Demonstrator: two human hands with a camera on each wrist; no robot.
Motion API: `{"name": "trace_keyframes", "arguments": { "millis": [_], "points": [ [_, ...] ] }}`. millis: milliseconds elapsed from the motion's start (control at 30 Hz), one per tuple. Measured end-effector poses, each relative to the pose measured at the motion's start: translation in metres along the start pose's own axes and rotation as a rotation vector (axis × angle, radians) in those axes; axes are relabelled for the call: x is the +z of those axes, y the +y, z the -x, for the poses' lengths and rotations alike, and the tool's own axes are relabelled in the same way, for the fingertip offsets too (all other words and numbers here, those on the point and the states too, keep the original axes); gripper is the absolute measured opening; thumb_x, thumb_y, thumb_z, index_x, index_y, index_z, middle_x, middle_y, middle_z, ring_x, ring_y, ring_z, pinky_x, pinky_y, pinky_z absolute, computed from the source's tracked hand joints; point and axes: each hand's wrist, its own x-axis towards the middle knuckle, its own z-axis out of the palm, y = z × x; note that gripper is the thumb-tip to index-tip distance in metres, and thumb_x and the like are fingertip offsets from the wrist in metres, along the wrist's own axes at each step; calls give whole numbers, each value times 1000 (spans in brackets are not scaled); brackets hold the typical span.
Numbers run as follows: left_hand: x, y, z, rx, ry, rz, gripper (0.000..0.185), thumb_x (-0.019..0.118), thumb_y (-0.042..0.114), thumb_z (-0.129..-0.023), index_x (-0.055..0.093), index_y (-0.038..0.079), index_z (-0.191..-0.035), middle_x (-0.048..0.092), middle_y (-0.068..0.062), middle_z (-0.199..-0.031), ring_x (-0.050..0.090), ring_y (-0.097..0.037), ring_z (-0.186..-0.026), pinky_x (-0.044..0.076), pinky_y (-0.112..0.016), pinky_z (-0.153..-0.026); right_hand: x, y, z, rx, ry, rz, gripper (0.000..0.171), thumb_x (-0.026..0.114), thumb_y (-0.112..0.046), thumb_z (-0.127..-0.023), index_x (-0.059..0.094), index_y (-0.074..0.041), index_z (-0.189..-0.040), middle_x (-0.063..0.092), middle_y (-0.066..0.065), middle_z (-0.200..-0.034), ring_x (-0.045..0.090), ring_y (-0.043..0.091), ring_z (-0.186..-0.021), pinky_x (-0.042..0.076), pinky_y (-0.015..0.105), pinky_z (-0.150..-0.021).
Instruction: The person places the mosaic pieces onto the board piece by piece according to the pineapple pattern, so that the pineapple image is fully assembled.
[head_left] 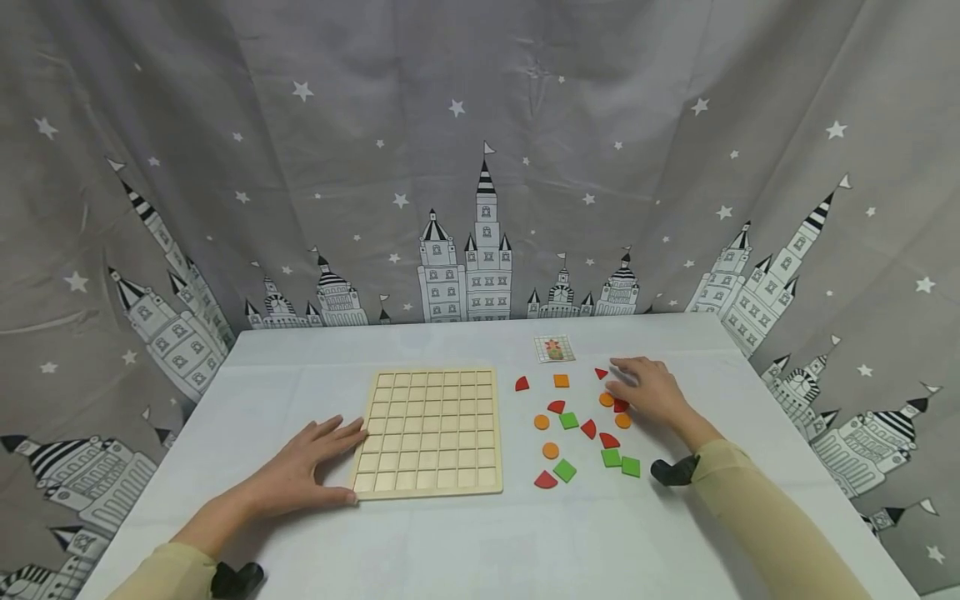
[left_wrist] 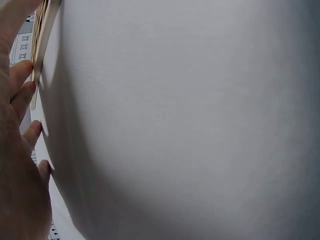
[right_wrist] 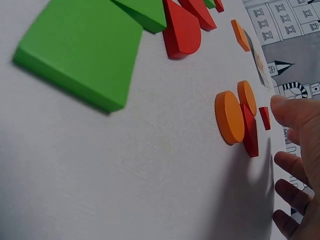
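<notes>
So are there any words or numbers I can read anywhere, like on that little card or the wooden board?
None can be read.
The small card at the far side of the table shows only a tiny coloured picture; any print on it is too small to tell.
The wooden grid board is plain, with no letters or numbers.
The coloured pieces bear no marks.
The curtain has stars and castles, no words.

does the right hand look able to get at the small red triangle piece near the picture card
Probably yes. The right hand rests beside the small red triangle piece, its fingers already next to it, and nothing lies between them on the white table.
</notes>
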Motion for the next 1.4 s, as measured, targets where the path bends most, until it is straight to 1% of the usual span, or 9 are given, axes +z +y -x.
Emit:
{"name": "trace_keyframes", "arguments": {
  "millis": [67,200,333,467,667,867,1200,1300,1400],
  "points": [
    [1,-1,0,-2,-1,2,96,79,69,-74,53,18,-151,41,-5,-161,25,-47,-149,14,-73,-117,0,2,-2,10,-2,1,61,66,-42,-98,55,-9,-148,50,24,-148,39,47,-133,33,69,-111],
    [3,-3,-1,3,-9,-24,97,77,72,-73,54,18,-151,40,-2,-161,25,-43,-150,14,-70,-119,1,5,-4,30,-2,-9,61,67,-42,-97,56,-9,-147,50,24,-148,39,47,-133,32,69,-112],
    [4,-4,-2,26,-1,-51,98,75,74,-74,55,16,-150,42,-1,-160,27,-41,-150,16,-67,-120,2,6,-8,39,1,-25,61,67,-42,-97,57,-10,-147,50,24,-148,39,47,-133,30,69,-112],
    [5,-3,-2,46,11,-67,97,74,74,-74,56,14,-148,45,-2,-159,30,-41,-149,17,-66,-120,4,7,-12,40,11,-25,59,69,-42,-95,59,-11,-145,51,23,-145,39,46,-132,29,68,-111],
    [7,1,-2,39,9,-80,98,72,76,-75,55,14,-149,46,-3,-157,32,-41,-148,17,-67,-120,6,4,-13,62,37,-11,54,72,-41,-93,65,-11,-137,52,24,-143,38,47,-130,29,69,-108],
    [9,-1,-1,38,14,-59,98,73,74,-75,53,15,-151,45,-4,-158,30,-41,-149,15,-66,-121,10,-2,-16,81,57,-4,49,71,-43,-92,70,-14,-132,52,24,-141,38,47,-128,32,67,-103],
    [10,-2,-1,17,9,-20,97,76,70,-76,51,17,-153,43,-4,-160,28,-41,-149,12,-64,-122,15,0,-23,98,74,1,40,71,-41,-93,74,-15,-123,54,22,-139,39,45,-128,32,65,-103],
    [10,-2,-1,11,7,-16,96,76,70,-76,51,17,-153,43,-4,-160,28,-41,-149,12,-64,-122,16,0,-24,103,76,-2,38,70,-39,-94,74,-15,-122,53,22,-139,38,46,-128,31,64,-104],
    [10,-1,-1,16,10,-12,96,77,69,-76,51,16,-153,43,-5,-160,28,-42,-149,13,-64,-122,15,1,-23,107,72,-2,39,69,-39,-94,73,-16,-125,51,22,-142,36,47,-130,31,66,-105]
  ]
}}
